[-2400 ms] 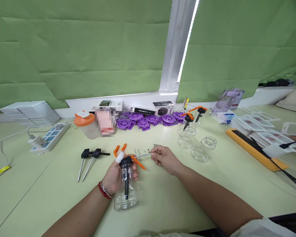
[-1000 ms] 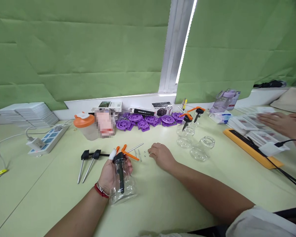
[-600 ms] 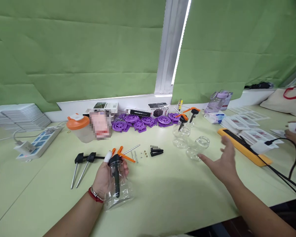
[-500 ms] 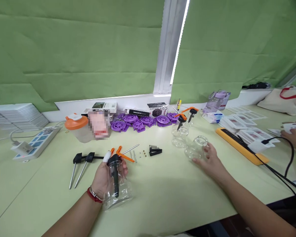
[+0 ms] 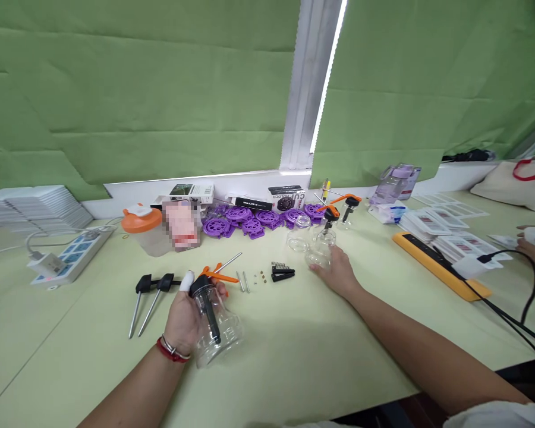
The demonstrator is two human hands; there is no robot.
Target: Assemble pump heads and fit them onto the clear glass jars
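Clear bottle [image 5: 227,336], black-capped and tilted, is clasped in the left hand [image 5: 185,321] above the table's [image 5: 276,368] near part, while farther back the right hand [image 5: 339,273] grips an empty jar [image 5: 318,257] near purple wheel-shaped pieces [image 5: 267,218].

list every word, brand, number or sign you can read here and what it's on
"CUP" and "HOLDER": on the small box behind the purple parts.
Too small or blurred to read: the lettering on the slim black box, the box with a green picture, the white charger and the white cards.
The pink packet is pixelated, so nothing on it can be read.
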